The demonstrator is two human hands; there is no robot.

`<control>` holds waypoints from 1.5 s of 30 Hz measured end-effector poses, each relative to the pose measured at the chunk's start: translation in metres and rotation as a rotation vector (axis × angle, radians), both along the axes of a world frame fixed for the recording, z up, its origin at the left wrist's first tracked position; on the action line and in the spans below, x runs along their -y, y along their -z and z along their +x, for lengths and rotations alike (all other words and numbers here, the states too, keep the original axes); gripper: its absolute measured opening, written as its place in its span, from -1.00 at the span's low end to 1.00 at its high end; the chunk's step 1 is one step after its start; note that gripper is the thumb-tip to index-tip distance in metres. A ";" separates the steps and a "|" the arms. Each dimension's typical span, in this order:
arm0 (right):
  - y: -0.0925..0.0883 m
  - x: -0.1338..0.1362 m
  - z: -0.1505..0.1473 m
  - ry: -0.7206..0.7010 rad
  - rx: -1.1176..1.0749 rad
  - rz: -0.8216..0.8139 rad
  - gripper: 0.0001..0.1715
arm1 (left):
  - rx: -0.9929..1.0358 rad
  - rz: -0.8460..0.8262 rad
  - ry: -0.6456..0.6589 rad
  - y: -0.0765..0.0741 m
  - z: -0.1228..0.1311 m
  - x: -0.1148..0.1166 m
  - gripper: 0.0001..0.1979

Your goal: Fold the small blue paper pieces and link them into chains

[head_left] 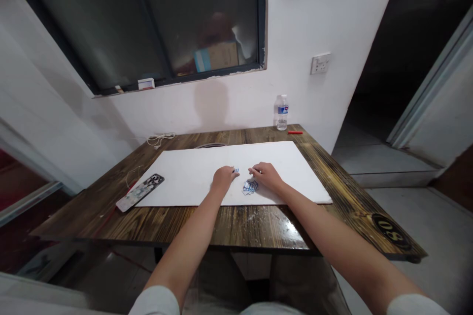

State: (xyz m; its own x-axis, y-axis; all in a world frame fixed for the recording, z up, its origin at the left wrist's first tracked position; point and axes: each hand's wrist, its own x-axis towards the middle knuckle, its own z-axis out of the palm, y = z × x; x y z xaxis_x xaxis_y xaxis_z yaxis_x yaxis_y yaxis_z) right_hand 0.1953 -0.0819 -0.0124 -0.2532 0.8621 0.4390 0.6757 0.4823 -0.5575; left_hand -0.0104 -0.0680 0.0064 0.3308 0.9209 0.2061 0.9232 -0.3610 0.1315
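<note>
My left hand [223, 177] is over the middle of a white board [192, 170], its thumb and fingers pinched on a small blue-and-white piece [236, 171]. A short gap to the right of it is my right hand [267, 176], fingers drawn together in a pinch; whatever is between its fingertips is too small to make out. Just below the right fingertips lies a small heap of flat blue-and-white pieces [250, 187], overlapping one another on the board. The right hand partly covers the heap's right side.
The board lies on a dark wooden table [236, 226]. A phone in a patterned case [140, 193] rests across its left edge. Toward the wall are a white cable [159, 139], a water bottle [282, 113] and a red pen-like stick [295, 132]. A round "80" plate [390, 232] marks the right corner.
</note>
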 end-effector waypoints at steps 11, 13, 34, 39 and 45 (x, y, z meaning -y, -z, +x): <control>0.002 -0.001 -0.001 -0.023 0.044 0.022 -0.62 | 0.081 0.033 -0.082 -0.001 0.008 0.007 -0.58; 0.003 -0.001 -0.001 -0.017 0.044 0.018 -0.63 | 0.030 0.031 -0.080 -0.001 0.010 0.008 -0.62; 0.003 0.000 -0.001 -0.002 -0.028 -0.007 -0.64 | 0.264 0.076 -0.010 0.007 -0.004 -0.002 -0.68; 0.004 -0.002 0.000 0.010 -0.226 -0.066 -0.64 | 0.680 0.068 0.046 0.007 -0.003 -0.002 -0.66; 0.005 -0.004 0.003 0.087 -0.373 -0.103 -0.58 | 1.034 -0.315 0.318 0.007 0.007 0.006 -0.83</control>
